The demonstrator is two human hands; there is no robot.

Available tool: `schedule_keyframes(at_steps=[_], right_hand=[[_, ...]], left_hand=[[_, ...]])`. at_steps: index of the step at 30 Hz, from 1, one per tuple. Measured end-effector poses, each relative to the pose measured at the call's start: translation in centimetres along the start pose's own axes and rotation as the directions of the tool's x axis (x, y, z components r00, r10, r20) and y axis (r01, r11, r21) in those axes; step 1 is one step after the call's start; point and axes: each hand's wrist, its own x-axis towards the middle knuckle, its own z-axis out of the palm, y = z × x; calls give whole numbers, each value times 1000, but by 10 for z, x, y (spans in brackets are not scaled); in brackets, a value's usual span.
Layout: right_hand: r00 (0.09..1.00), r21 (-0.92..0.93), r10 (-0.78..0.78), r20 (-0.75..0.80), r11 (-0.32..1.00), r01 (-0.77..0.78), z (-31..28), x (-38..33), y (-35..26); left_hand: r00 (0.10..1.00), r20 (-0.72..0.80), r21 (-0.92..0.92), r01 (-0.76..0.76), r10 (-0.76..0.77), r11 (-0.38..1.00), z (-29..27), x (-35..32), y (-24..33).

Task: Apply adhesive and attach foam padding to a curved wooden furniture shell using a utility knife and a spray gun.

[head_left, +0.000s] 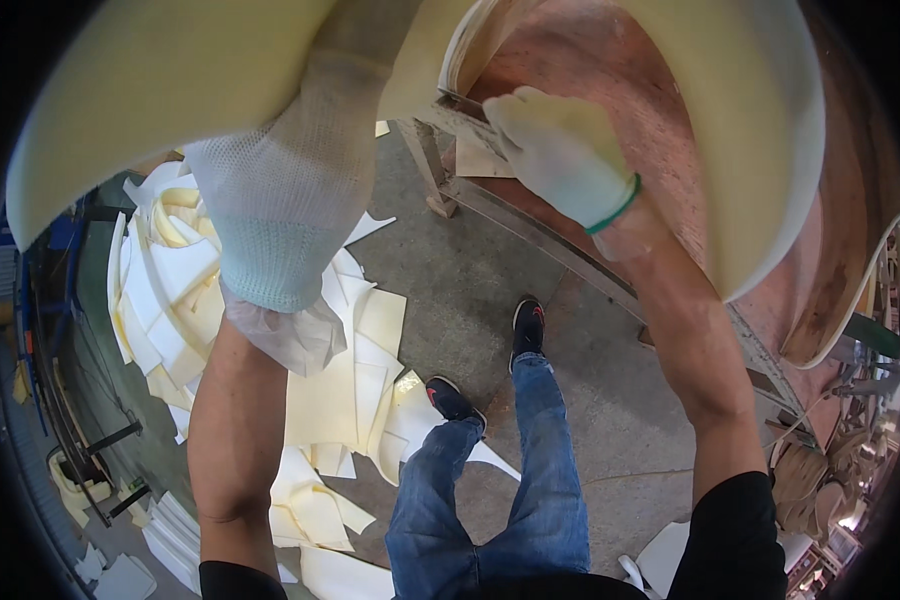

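Big pale foam sheet (170, 80) draped over the curved wood frame (620, 110), held up top. Left hand (290, 190) gloved, clamped on foam edge; right hand (560, 150) pressed flat on foam/frame, grip unclear. Foam prob light, floppy, tears easily, so best gripped at edges w/ both hands

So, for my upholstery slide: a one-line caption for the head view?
Two white-gloved hands, left hand and right hand, press a pale yellow foam sheet over a curved wooden frame.

Pale foam offcuts (300, 400) lie heaped on the grey concrete floor (470, 270). Left of the heap stands a dark metal rack (65, 400). Far right of the heap, wooden pieces (820, 480) are stacked.
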Motion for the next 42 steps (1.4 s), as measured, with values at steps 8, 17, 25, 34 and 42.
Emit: schedule_keyframes(at_steps=[8,17,25,34,42], right_hand=[[966,299,247,74,919,-258,0,-1,-4],[945,248,288,154,915,-319,-78,-52,-36],[767,263,242,595,843,-470,-235,-74,-81],[723,185,384,574,799,-572,-288,-30,-27],[631,60,557,540,722,-689,-284,36,-62]], left_hand=[[947,-39,-547,248,-320,800,11,-2,-8],[631,327,-734,639,-703,232,-34,40,-35],[36,673,-200,971,-739,-134,-135,8,-129],[-54,745,79,997,-664,7,-180,-162,-56],[-236,870,276,961,-432,32,-220,-292,-116]])
